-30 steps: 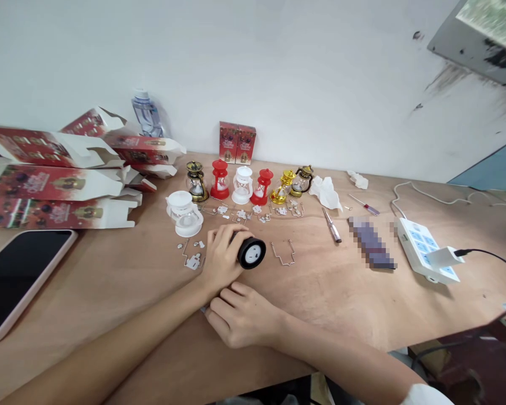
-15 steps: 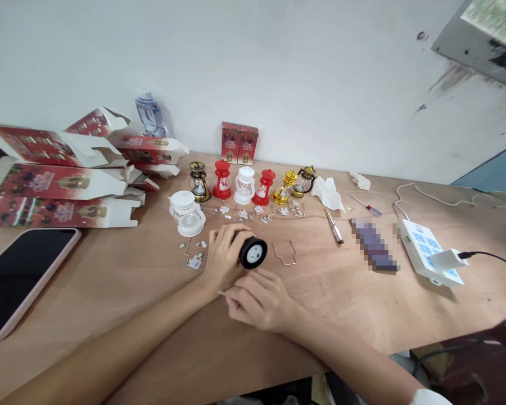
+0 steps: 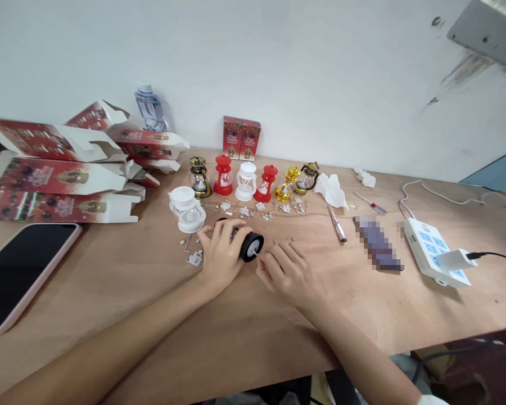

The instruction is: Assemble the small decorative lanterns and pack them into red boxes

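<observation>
My left hand (image 3: 222, 256) is wrapped around a small black lantern (image 3: 246, 252) lying on its side, its round base turned toward my right hand. In that base sits a pale disc. My right hand (image 3: 287, 273) pinches a thin, light-coloured pin-like piece (image 3: 255, 254), whose tip meets the base; its exact kind is too small to tell. Behind the right fingers, a bent wire handle (image 3: 294, 240) is mostly hidden. Left of the lantern stands a larger-looking white lantern (image 3: 188, 211), with small white plates (image 3: 195, 257) and button-like discs in front of it.
Red, white, gold and bronze lanterns (image 3: 247, 183) stand in a row, with loose wires and plates before them. Flattened red boxes (image 3: 63, 177) and a phone (image 3: 21, 275) lie left. Rightward are screwdrivers (image 3: 337, 225), crumpled tissue (image 3: 332, 191), a pixelated dark item (image 3: 377, 244) and a power strip (image 3: 425, 247).
My right hand has moved right and slightly up, bringing the thin piece from beside my left wrist to the lantern's base. It now covers most of the wire handle. The view has shifted slightly.
</observation>
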